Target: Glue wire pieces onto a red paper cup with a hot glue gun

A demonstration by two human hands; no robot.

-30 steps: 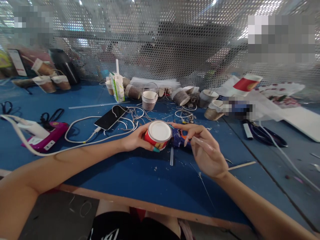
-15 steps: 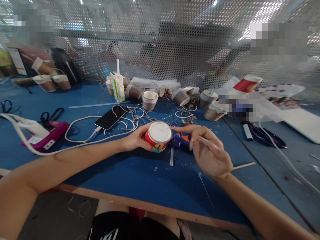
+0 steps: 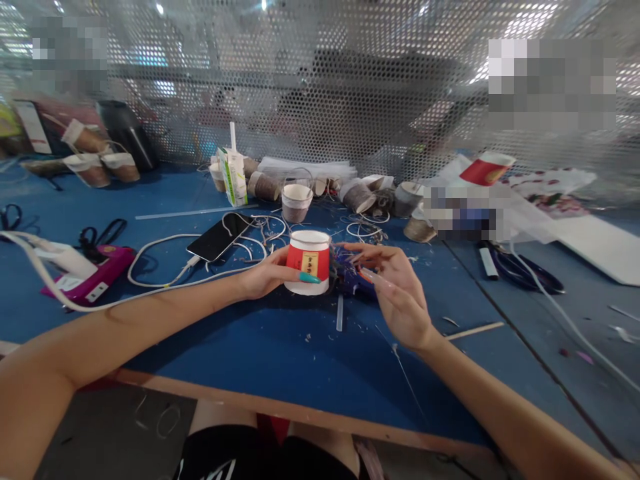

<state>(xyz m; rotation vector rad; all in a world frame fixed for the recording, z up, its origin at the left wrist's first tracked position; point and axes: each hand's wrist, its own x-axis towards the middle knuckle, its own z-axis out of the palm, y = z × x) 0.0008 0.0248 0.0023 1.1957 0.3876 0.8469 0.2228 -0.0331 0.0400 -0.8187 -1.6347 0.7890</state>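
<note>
Blue tabletop (image 3: 280,360) lies beneath both hands, with a clear stick (image 3: 340,313) nearest. Beyond it, the left hand (image 3: 267,275) is closed on the side of a red cup (image 3: 300,260), thumb across the front, the cup upright within that grip. On the cup's other side, the right hand (image 3: 403,293) is loosely open, fingers partly curled; whether it touches the cup, I cannot tell. Farther back are 1 phone (image 3: 220,238), a small brown cup (image 3: 296,205) and a metal mesh (image 3: 280,93).

Red paper cup (image 3: 323,263) with white ends, gold label (image 3: 311,263) facing the viewer, nearly vertical, in the left hand (image 3: 266,277)
</note>
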